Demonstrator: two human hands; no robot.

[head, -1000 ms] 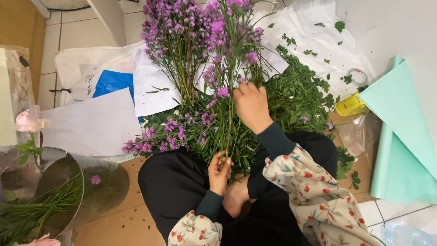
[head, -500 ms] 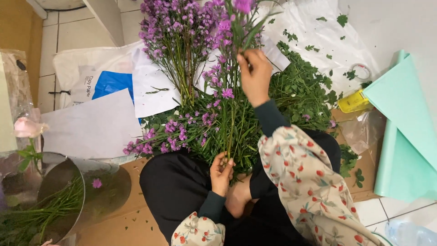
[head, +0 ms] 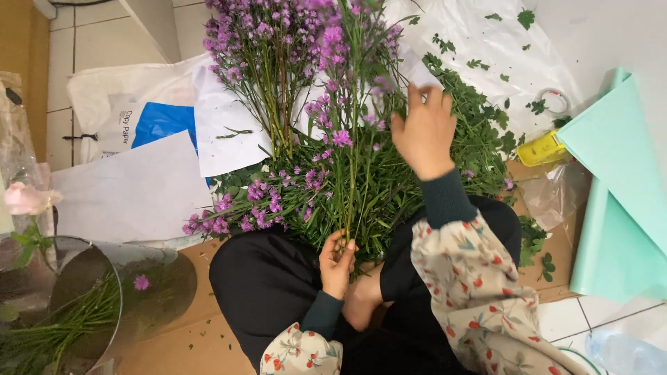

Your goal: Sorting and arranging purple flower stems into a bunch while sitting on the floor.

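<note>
A big bunch of purple-flowered stems (head: pixel 306 104) with green leaves lies on the floor in front of my crossed legs. My left hand (head: pixel 338 262) pinches the lower ends of a few green stems (head: pixel 354 208) just above my lap. My right hand (head: pixel 424 132) reaches higher up among the flower heads, fingers spread against the stems near a pink-purple bloom (head: pixel 342 137). Whether it grips a stem I cannot tell. A second, smaller cluster of purple flowers (head: pixel 236 208) lies to the left.
White paper sheets (head: pixel 132 187) and a blue and white package (head: pixel 156 121) lie at left. A metal bucket (head: pixel 118 292) with green stems stands lower left beside a pink rose (head: pixel 28 198). Mint-green paper (head: pixel 618 208), a yellow object (head: pixel 542 148) and a tape roll (head: pixel 554 101) lie at right.
My right hand has moved up the stems, from the lower bunch to the flower heads. My left hand has stayed at the stem ends.
</note>
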